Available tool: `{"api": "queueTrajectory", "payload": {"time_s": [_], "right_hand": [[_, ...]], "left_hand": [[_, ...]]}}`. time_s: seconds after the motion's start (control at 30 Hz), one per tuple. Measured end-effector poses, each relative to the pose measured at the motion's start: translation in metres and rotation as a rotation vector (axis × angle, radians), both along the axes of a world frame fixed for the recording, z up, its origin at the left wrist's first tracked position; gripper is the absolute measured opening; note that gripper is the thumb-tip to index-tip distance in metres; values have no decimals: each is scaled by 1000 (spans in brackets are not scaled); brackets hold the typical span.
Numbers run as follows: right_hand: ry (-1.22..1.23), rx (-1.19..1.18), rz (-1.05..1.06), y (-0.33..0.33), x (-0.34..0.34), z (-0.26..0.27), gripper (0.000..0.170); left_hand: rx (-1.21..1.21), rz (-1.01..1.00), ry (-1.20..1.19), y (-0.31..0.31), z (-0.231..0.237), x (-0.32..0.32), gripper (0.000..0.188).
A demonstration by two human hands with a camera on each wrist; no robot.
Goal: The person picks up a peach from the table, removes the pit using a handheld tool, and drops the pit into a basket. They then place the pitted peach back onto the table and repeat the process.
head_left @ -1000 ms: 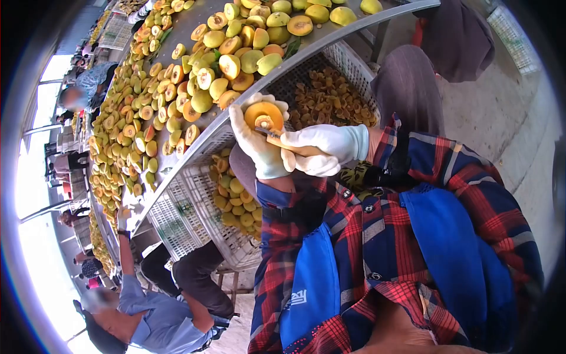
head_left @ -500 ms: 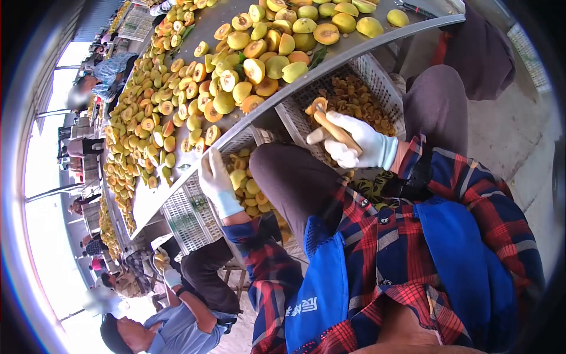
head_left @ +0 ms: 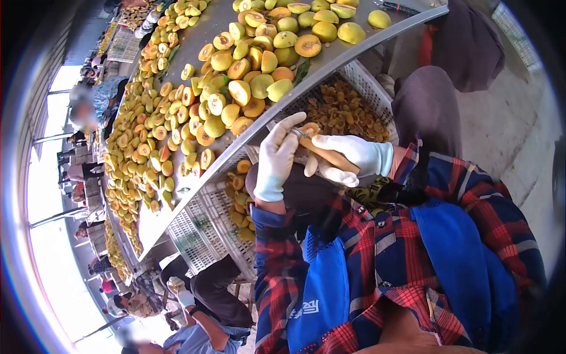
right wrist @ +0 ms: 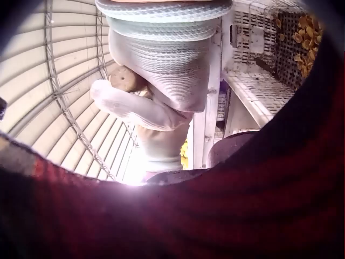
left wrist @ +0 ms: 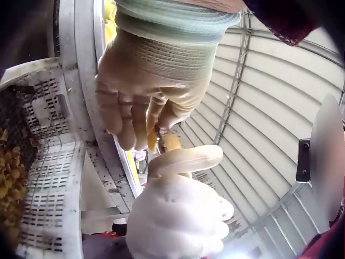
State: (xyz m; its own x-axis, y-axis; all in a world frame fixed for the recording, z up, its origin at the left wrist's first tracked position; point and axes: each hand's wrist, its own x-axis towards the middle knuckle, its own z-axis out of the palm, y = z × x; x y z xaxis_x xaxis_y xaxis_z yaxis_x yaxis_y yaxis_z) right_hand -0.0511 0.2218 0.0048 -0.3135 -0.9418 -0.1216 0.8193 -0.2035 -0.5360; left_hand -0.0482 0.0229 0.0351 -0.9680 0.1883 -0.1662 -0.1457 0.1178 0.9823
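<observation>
The small piece of orange fruit (head_left: 311,127) is between the two hands, at the metal tip of a tool with a wooden handle (head_left: 331,156). The right hand (head_left: 356,152), in a white glove, grips this handle with the fingers curled around it, and the round end of the handle comes out of the fist in the right wrist view. The left hand (head_left: 276,160), also gloved, has its fingers bent at the tip of the tool, close to the piece; I cannot tell whether they pinch it or only touch near it

Just beyond the two hands is a crate (head_left: 368,79) with many orange scraps (head_left: 343,112) inside. Farther forward and to the left of the hands there is a wide metal table (head_left: 191,41), covered in large part with halved yellow fruits (head_left: 239,91). Its raised edge passes near the fingers of the left hand, so it stands between this hand and the fruits. To the left of the left hand, lower than the table, more fruit pieces (head_left: 240,203) lie in another crate. The person's right knee (head_left: 430,112) is beyond the right hand, and well to the left sits another person (head_left: 215,336) in a blue shirt
</observation>
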Motion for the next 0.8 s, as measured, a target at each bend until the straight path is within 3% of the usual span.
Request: {"api": "queueTrajectory", "payload": {"time_s": [0.1, 0.17, 0.23, 0.3, 0.37, 0.4, 0.43, 0.5, 0.53, 0.57, 0.63, 0.67, 0.77, 0.8], "right_hand": [[6, 182, -104, -4, -1, 1, 64], [-68, 392, -214, -1, -8, 7, 65], [-64, 434, -337, 1, -11, -1, 66], [-111, 388, -351, 2, -10, -11, 62], [-120, 424, -350, -2, -8, -7, 56], [-26, 449, -366, -3, -6, -3, 44], [-29, 451, -372, -2, -6, -6, 44], [34, 346, -238, -2, -8, -13, 38], [171, 418, -231, -3, -8, -14, 34], [170, 418, -235, -2, -6, -13, 34], [934, 599, -426, -1, 1, -8, 37], [1169, 739, -421, 2, 0, 2, 38], [1374, 706, -434, -3, 1, 15, 36], [1413, 700, -422, -6, 2, 20, 36]], "left_hand": [[-141, -10, -94, -12, 10, -2, 34], [-325, 183, -28, -35, 31, -8, 35], [-798, 496, 320, -98, -5, -37, 38], [-1235, 516, 446, -159, -32, -69, 53], [-1564, 311, 132, -155, -11, -83, 72], [-1546, 244, 45, -163, -20, -93, 78], [-1544, 238, 49, -170, -29, -96, 78], [-1645, 210, 52, -161, -26, -95, 68], [-1643, 250, 254, -158, -24, -86, 61], [-1644, 248, 258, -161, -27, -82, 61], [-965, 620, 456, -169, -32, -72, 53], [-253, 743, 190, -155, -18, -59, 48], [473, 616, 148, -127, -9, -18, 58], [560, 603, 119, -112, -3, -6, 61]]}}
